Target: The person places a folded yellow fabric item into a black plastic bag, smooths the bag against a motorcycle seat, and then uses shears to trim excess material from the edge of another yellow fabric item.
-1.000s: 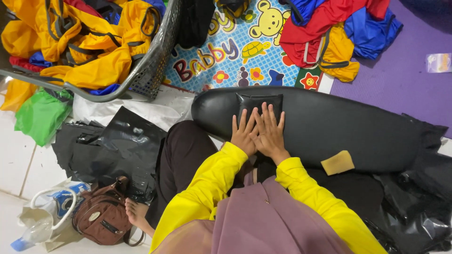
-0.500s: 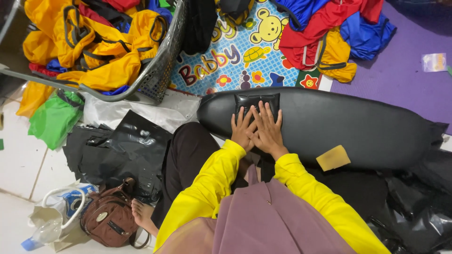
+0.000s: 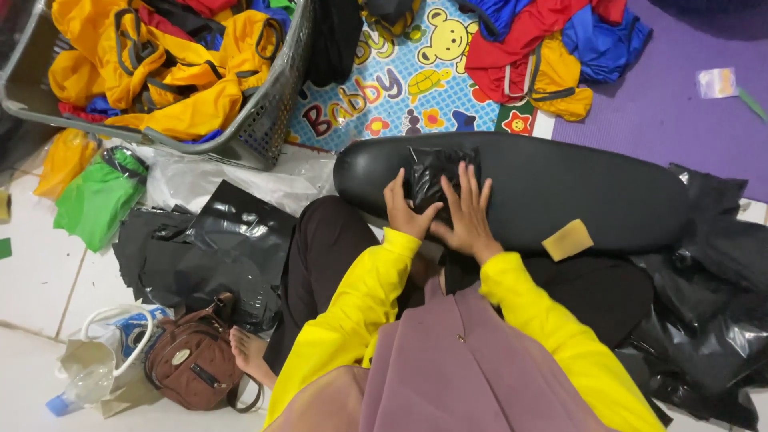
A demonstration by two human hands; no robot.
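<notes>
I sit on the floor with a long black oval board across my lap. A small, crinkled, glossy black plastic packet lies on the board's left part. My left hand curls around the packet's left edge, thumb pointing inward. My right hand rests with its fingers spread on the packet's right side and the board. Both sleeves are yellow. A tan patch sits on the board's near edge, to the right of my hands.
A grey mesh basket of yellow garments stands at the far left. Black plastic bags and a green bag lie left of my knee, with a brown handbag near my foot. Red, blue and yellow garments lie on the mats beyond; more black plastic is heaped on the right.
Both hands lay flat side by side on the smooth packet. Now they have spread apart, the left hand curls at its edge, and the packet looks crumpled.
</notes>
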